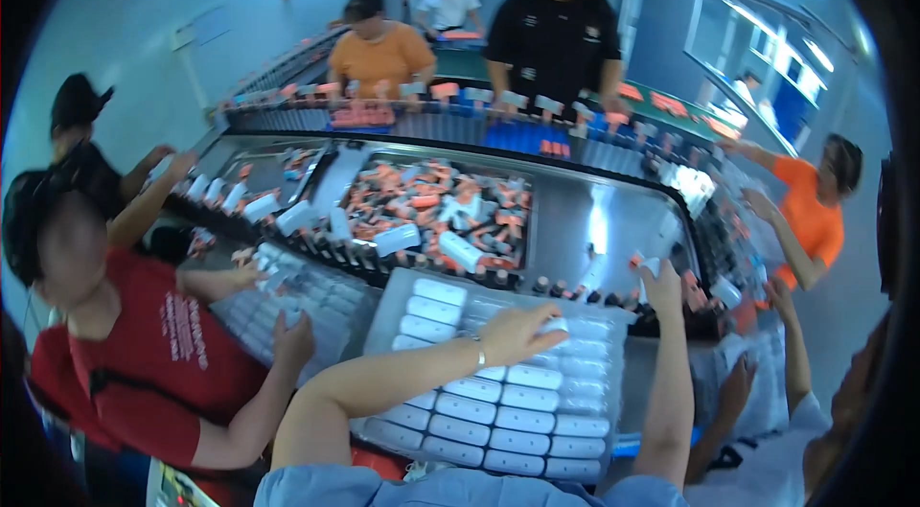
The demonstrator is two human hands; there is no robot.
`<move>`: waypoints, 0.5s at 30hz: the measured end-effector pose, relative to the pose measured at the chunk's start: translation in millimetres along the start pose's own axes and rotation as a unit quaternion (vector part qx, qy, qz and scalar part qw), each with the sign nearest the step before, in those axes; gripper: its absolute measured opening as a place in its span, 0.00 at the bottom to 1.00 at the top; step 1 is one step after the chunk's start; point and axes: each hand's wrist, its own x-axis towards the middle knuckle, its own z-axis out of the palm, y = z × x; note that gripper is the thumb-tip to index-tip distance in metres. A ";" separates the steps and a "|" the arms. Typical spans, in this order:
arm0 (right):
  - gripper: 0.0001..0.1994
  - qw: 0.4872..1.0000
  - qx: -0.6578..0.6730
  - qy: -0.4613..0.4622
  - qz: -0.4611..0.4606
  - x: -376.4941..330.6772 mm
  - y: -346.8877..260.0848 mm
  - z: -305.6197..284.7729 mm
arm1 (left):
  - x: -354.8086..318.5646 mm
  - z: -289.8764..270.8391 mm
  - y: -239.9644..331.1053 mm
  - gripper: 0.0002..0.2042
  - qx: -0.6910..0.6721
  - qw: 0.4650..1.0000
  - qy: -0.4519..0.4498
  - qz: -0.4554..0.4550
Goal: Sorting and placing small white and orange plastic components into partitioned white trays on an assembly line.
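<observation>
White, rounded oblong plastic casing [553,325], pinched by fingers of the left hand [517,335] above a clear, pocketed plastic tray [586,346], near its far edge; best kept level, aligned with the rows. Beyond the far right corner: right hand [661,285], finger closure unclear.

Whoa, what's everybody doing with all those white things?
The person's left hand pinches a small white piece over a clear plastic tray holding rows of rounded white cases. The right hand holds another white piece near the metal table. A pile of orange and grey parts lies farther back. At left, someone in a red shirt handles white pieces too.
</observation>
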 end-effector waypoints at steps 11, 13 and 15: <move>0.18 0.966 0.040 -0.251 -0.059 -15.9 -57.0 -22.2 | 4.2 6.1 1.2 0.21 -0.026 0.996 0.040 0.077; 0.13 0.981 0.044 -0.009 -0.188 -31.2 -46.1 -35.0 | 6.5 11.4 -1.4 0.21 -0.011 0.996 0.049 0.077; 0.07 0.973 0.201 -0.079 -0.079 -60.6 -94.8 -67.9 | 0.5 6.7 -12.5 0.21 0.002 0.996 0.060 0.066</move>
